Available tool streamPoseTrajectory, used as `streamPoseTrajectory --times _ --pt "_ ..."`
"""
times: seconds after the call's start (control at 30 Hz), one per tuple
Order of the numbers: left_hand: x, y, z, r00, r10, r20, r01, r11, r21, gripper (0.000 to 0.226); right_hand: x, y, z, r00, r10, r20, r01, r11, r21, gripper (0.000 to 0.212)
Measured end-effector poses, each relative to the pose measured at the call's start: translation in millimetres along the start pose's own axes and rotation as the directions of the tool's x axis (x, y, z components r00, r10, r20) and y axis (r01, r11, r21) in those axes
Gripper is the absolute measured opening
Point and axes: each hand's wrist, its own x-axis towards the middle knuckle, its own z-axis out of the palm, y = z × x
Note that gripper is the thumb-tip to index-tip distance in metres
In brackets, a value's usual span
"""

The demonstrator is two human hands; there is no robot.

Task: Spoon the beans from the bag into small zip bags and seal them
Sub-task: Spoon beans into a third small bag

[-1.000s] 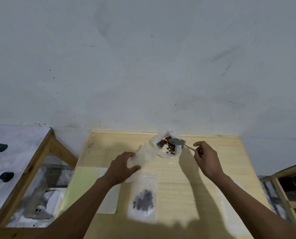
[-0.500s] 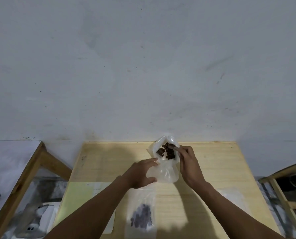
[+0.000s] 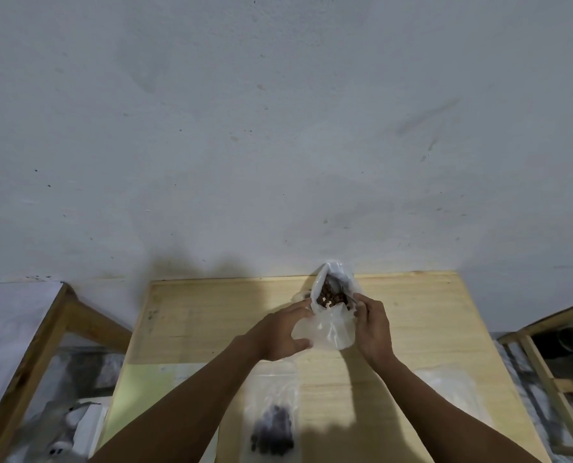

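Observation:
A white plastic bean bag [image 3: 325,279] stands open at the far edge of the wooden table [image 3: 428,312], with brown beans [image 3: 331,298] showing inside. A metal spoon [image 3: 336,285] dips into it, and my right hand [image 3: 373,329] pinches its handle at the bag's right side. My left hand [image 3: 283,332] grips a clear small zip bag [image 3: 331,332], held upright just in front of the bean bag. A filled zip bag [image 3: 273,426] with dark beans lies flat near the front edge, between my forearms.
A pale green sheet [image 3: 128,396] lies at the table's left front. Flat clear bags [image 3: 445,389] rest at the right front. A white-topped side table [image 3: 18,329] stands left, a wooden frame [image 3: 538,359] right, and the wall is just behind.
My left hand carried the small zip bag rightward to the front of the bean bag. My right hand drew in and lowered the spoon into the beans.

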Motion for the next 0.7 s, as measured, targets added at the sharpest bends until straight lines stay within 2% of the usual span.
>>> streamPoseTrajectory --times 0.07,0.17,0.3,0.47,0.57,0.7 --pt "0 -1 0 1.0 -0.009 0.002 0.009 1.0 0.006 0.061 -1 -5 -1 0.994 0.099 0.042 -0.104 0.988 0.113 0.03" --pt "0 -1 -1 1.0 -0.028 -0.012 0.028 1.0 0.007 0.062 3 -8 0 0.944 0.298 0.141 -0.326 0.909 0.26 0.029" --pt "-3 -1 0 0.999 -0.043 -0.025 0.044 0.998 0.042 0.064 8 -2 2 0.882 0.42 0.213 -0.468 0.832 0.297 0.026" --pt "-6 3 1 0.997 -0.048 -0.054 0.051 0.997 0.065 0.062 11 0 -5 0.838 0.461 0.292 -0.538 0.786 0.304 0.029" --pt "-12 6 0 0.994 -0.06 -0.087 0.067 0.994 0.083 0.064 11 -1 -14 0.831 0.499 0.246 -0.557 0.746 0.366 0.032" --pt "-28 -2 0 0.979 -0.108 -0.173 0.13 0.984 0.119 0.06 13 8 -26 0.862 0.489 0.136 -0.493 0.743 0.454 0.026"
